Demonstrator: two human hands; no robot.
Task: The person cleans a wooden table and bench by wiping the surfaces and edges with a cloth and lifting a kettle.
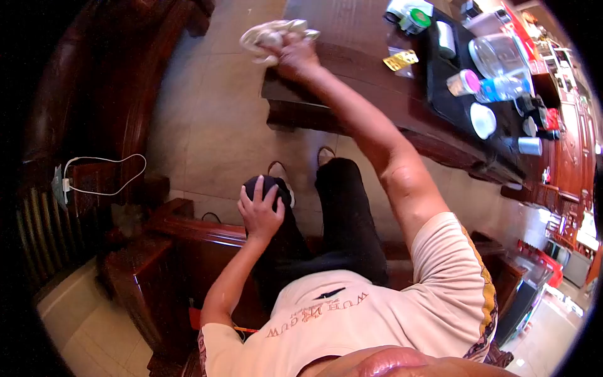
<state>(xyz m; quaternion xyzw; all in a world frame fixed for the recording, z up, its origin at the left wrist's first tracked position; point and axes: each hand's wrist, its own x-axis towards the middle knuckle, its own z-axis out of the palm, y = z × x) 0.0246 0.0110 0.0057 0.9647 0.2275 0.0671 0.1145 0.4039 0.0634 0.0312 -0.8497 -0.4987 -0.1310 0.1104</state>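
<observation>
A crumpled whitish cloth (pixel 276 36) is bunched in my right hand (pixel 296 55), which is stretched out over the near-left end of a dark wooden table (pixel 358 81). Part of the cloth hangs out past the table's edge. My left hand (pixel 260 210) rests on my knee with its fingers spread and nothing in it. Beyond my right arm, a yellow packet (pixel 401 60) lies on the table beside a black tray (pixel 443 94).
On and around the tray stand a green-lidded jar (pixel 416 21), a pink-lidded jar (pixel 463 82), a plastic bottle (pixel 502 89), a clear container (pixel 496 53) and a white bowl (pixel 483 120). A white cable (pixel 119 191) lies on wooden furniture at the left.
</observation>
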